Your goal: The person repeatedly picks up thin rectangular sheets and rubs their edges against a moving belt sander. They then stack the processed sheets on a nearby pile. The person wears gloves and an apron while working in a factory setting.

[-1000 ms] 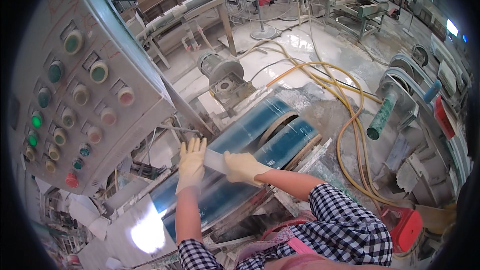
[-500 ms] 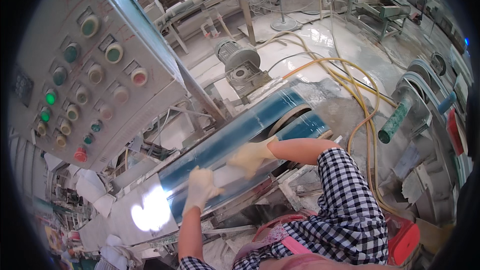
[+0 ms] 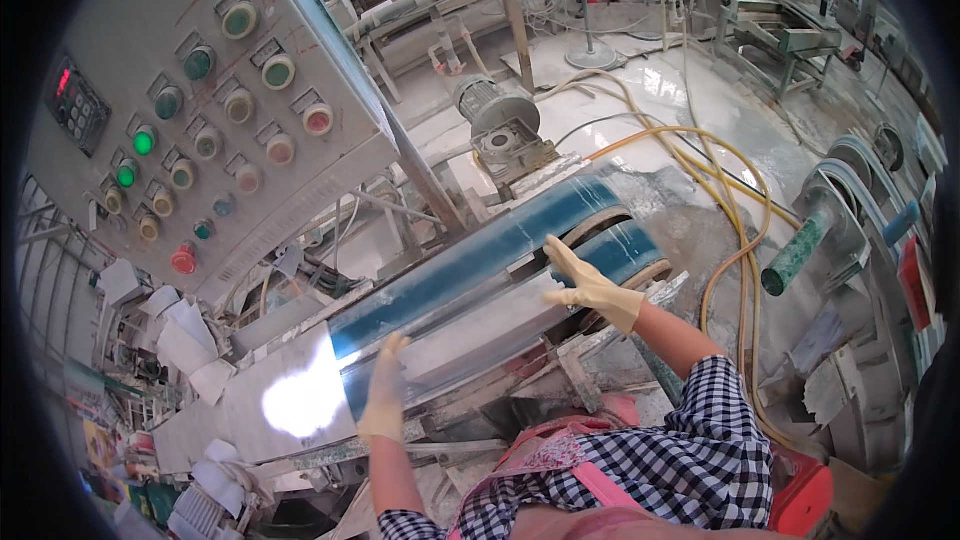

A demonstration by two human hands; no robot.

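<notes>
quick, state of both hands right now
Left hand: open, blurred, by the left end of the pale slab.
Right hand: open, by the slab's right end.

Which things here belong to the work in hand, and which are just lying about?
Seemingly part of the work:
left gloved hand
right gloved hand
pale slab
blue belts under it

Seemingly just lying or standing about:
yellow hoses
round-based stand
pale scraps
</notes>
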